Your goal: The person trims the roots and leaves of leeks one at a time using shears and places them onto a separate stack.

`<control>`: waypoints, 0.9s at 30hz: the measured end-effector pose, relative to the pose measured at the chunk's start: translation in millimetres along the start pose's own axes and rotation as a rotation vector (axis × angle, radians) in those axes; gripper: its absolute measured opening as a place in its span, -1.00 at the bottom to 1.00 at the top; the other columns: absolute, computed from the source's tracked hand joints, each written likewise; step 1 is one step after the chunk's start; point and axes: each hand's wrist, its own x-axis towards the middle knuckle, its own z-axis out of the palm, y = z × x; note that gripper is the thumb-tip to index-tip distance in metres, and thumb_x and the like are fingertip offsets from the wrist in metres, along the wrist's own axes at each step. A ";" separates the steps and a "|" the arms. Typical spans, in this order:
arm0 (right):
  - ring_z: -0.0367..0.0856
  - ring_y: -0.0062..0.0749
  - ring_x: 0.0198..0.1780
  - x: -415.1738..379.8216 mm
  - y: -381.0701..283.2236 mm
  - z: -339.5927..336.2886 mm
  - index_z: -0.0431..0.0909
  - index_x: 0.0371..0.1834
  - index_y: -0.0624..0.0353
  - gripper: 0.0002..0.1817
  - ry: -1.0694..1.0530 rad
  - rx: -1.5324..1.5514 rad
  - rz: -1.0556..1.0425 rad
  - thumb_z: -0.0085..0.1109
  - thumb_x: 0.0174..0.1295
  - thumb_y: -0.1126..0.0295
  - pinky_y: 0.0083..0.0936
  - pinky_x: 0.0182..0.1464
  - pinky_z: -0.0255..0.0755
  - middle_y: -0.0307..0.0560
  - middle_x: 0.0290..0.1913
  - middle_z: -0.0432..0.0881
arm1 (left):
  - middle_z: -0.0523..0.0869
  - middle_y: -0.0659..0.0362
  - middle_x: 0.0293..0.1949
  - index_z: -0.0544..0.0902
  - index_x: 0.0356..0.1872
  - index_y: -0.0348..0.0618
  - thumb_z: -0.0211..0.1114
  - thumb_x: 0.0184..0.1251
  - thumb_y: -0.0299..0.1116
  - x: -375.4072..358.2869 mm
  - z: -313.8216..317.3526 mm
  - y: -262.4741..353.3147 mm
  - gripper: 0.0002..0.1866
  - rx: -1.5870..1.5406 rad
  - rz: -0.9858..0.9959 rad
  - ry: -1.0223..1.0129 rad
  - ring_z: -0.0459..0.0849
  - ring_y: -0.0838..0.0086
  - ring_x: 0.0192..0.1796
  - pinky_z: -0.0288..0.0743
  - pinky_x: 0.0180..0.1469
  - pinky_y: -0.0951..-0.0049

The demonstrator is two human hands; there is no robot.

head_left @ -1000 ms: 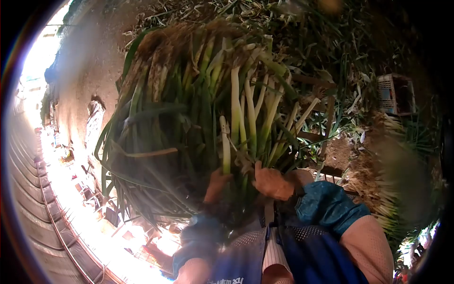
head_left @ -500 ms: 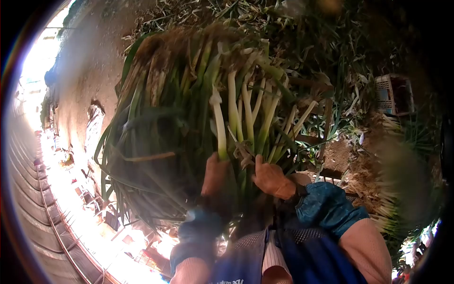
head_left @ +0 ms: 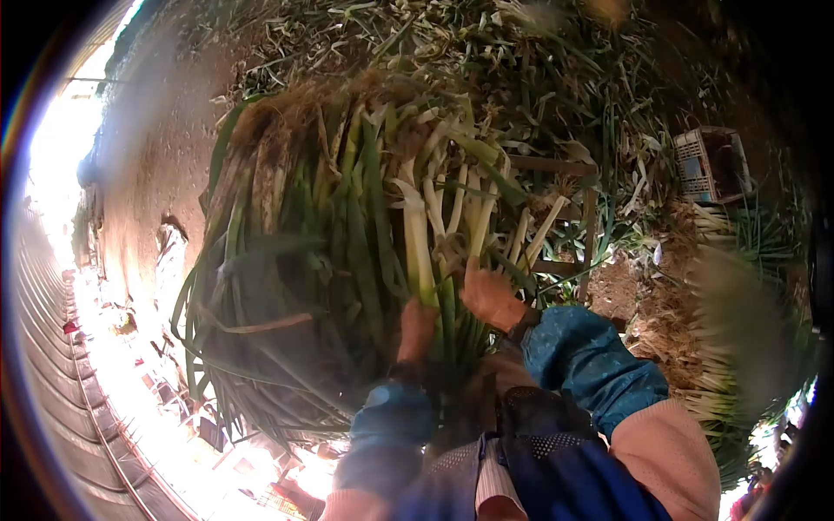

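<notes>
A big heap of long green onions (head_left: 347, 226) lies before me, roots away from me and green leaves toward me. Closed around the lower part of a thick white stalk (head_left: 418, 247) is my left hand (head_left: 418, 328). To its right, my right hand (head_left: 492, 295) has its fingers closed at the base of several pale stalks (head_left: 480, 219). Peeled white stalks lie at the right side of the heap, while unpeeled ones with brown roots (head_left: 278, 117) are at its left.
A plastic crate (head_left: 711, 165) stands at the upper right. Below it runs a row of onions (head_left: 717, 347) with roots facing left. Leaf scraps (head_left: 539, 61) litter the ground behind the heap. A wooden frame (head_left: 591, 234) shows beside the heap.
My left hand has moved a little right and toward me. My right hand has shifted slightly up and left. The thick stalk above my left hand has moved right.
</notes>
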 end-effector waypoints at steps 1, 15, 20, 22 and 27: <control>0.57 0.07 -0.50 -5.5 -5.0 -3.7 0.15 0.06 0.64 -0.37 -0.037 0.012 0.027 0.05 0.07 0.30 -0.18 -0.50 0.46 0.21 -0.55 0.55 | 0.60 -0.07 -0.48 0.51 -0.27 -0.40 0.23 -0.04 -0.45 -2.6 0.2 4.5 -0.72 -0.069 -0.037 -0.012 0.59 0.21 -0.48 0.44 -0.43 0.24; 0.56 0.05 -0.56 22.4 -9.6 -7.9 0.20 -0.06 0.56 -0.53 -0.148 0.053 0.035 -0.01 0.12 0.33 -0.20 -0.55 0.44 0.20 -0.62 0.52 | 0.63 -0.05 -0.41 0.53 -0.22 -0.40 0.25 -0.06 -0.44 0.8 2.1 -7.3 -0.67 -0.104 -0.015 -0.075 0.60 0.19 -0.40 0.45 -0.29 0.29; 0.53 0.18 -0.49 38.5 39.4 -0.9 0.21 -0.06 0.55 -0.54 0.101 0.027 0.102 -0.02 0.12 0.35 -0.05 -0.43 0.42 0.28 -0.55 0.53 | 0.60 -0.12 -0.44 0.54 -0.29 -0.39 0.25 -0.05 -0.40 26.2 27.7 -36.2 -0.71 -0.160 0.073 -0.090 0.59 0.07 -0.36 0.43 -0.29 0.23; 0.54 0.19 -0.45 36.7 31.4 -22.0 0.21 -0.05 0.53 -0.54 0.128 0.024 0.012 -0.01 0.12 0.34 -0.02 -0.37 0.42 0.31 -0.51 0.54 | 0.59 -0.14 -0.40 0.54 -0.34 -0.38 0.25 -0.01 -0.37 30.6 33.7 -43.2 -0.74 -0.020 0.138 -0.135 0.58 0.04 -0.32 0.42 -0.30 0.20; 0.56 0.22 -0.39 27.7 31.8 1.4 0.21 -0.15 0.49 -0.53 -0.128 -0.093 0.148 0.09 0.08 0.27 -0.04 -0.36 0.43 0.40 -0.50 0.52 | 0.53 -0.14 -0.32 0.52 -0.27 -0.29 0.28 0.06 -0.30 71.7 5.3 -28.1 -0.71 0.415 0.177 -0.090 0.50 -0.02 -0.26 0.40 -0.18 0.13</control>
